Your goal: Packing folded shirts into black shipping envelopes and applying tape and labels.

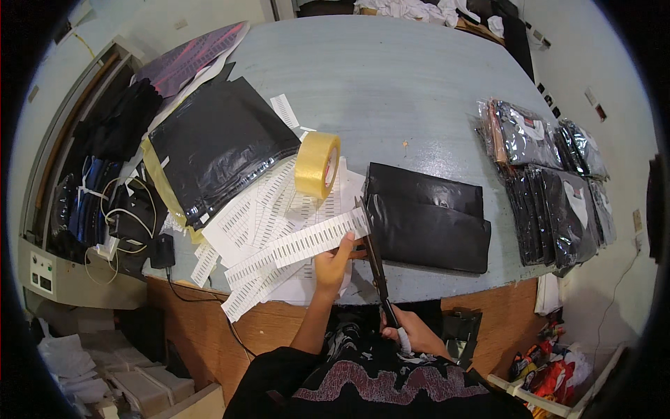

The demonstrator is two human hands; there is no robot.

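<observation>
My left hand (335, 262) pinches a strip of printed labels (317, 239) near its right end, over the table's front part. In my right hand (413, 331) are long dark scissors (377, 271), fingers wrapped round the handles near the table edge. Their blades point away from me and cross the right end of the strip; whether they cut into it I cannot tell. Just right of the blades lies a folded black plastic parcel (429, 223). Beneath the strip spread several printed label sheets (237, 227). A roll of clear yellowish tape (317, 166) stands on the sheets.
A stack of black plastic mailer bags (220, 143) lies left on the grey table (391, 91). Clear-bagged dark garments (551, 181) are piled at the right. A black adapter (162, 250) with a cable sits at the left front edge. A bin of colourful scraps (551, 370) stands lower right.
</observation>
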